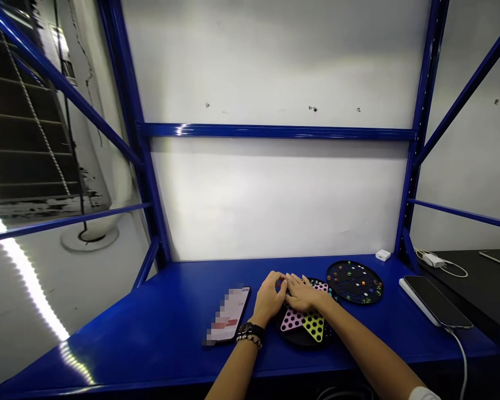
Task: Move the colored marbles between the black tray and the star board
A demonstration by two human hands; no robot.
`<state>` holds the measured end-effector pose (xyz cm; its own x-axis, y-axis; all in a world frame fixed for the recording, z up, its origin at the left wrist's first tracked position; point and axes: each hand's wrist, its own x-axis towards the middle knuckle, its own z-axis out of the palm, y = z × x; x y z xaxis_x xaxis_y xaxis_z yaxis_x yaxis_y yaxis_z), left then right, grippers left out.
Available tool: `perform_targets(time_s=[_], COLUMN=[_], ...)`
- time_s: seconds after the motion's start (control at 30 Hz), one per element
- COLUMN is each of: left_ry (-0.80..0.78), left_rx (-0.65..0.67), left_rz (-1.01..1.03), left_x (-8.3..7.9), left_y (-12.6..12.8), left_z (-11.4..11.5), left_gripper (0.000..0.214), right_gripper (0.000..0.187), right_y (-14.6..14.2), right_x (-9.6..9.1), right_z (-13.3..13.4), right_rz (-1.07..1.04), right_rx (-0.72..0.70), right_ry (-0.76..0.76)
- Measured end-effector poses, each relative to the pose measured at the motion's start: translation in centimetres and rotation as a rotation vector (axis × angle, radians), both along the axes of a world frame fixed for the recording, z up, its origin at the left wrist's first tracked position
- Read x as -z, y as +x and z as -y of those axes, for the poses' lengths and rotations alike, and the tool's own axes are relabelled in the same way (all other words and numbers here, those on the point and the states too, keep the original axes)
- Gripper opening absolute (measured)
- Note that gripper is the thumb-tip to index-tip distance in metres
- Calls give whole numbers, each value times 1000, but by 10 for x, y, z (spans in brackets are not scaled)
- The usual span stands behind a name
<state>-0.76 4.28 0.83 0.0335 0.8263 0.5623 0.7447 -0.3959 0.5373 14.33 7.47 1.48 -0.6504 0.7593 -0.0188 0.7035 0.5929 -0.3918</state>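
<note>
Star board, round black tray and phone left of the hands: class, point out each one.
Star board (314, 324): head view, on its yellow-green triangle.
Round black tray (360, 303): head view, on its near rim.
Phone (233, 318): head view, on its screen.

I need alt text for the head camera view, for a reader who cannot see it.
A person's left hand and right hand are close together over a star-patterned game board on a blue table. A phone lies to their left; a round black tray of small coloured pieces lies beyond the board, to the right.
</note>
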Motion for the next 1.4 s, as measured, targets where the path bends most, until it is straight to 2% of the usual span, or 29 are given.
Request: perform_targets(time_s=[0.07,0.13,0.23,0.3,0.37,0.43,0.57,0.67,0.77,0.87,0.93,1.03,1.1,1.17,1.23,1.4], left_ry=[-1,-15,-28,-23,-19,-18,-18,-17,-16,-11,1,25,39,49,50,38], left_rx=[1,6,8,9,16,19,13,12,13,6,4,3,-9,-22,-25,-15], left_rz=[0,-8,-15,-11,-7,-11,-17,-17,-19,-11,-9,-5,1,1,-2,-9], left_x=[0,-1,-2,-2,-1,0,1,1,0,-1,-2,-1,-1,-1,-1,-1], left_y=[0,1,2,2,2,2,1,1,2,2,1,0,-1,-1,-1,0], left_z=[0,1,1,1,1,0,-1,0,0,2,2,2,2,1,0,0], left_gripper=[17,18,20,20,20,19,17,17,15,15,16,16,17,17,17,16], right_gripper=[73,70,58,47,33,22,10,9,11,12,14,16,16,18,23,32], right_y=[23,59,131,179,219,246,264,253,217,154,103,36,8,-2,1,23], right_x=[-7,-15,-26,-27,-21,-9,13,10,-11,-30,-34,-27,-18,-11,-6,-1], right_z=[1,2,3,5,7,10,8,2,-4,-5,-4,-3,-2,-2,-1,11], right_rz=[-59,-92,-38,30,97,112,26,-54,-189,-301,-335,-295,-184,-91,-51,-128], right_rx=[49,114,307,458,507,542,531,505,460,377,338,263,235,222,215,122], right_ry=[-29,12,154,192,136,66,29,11,84,184,209,228,264,317,337,246])
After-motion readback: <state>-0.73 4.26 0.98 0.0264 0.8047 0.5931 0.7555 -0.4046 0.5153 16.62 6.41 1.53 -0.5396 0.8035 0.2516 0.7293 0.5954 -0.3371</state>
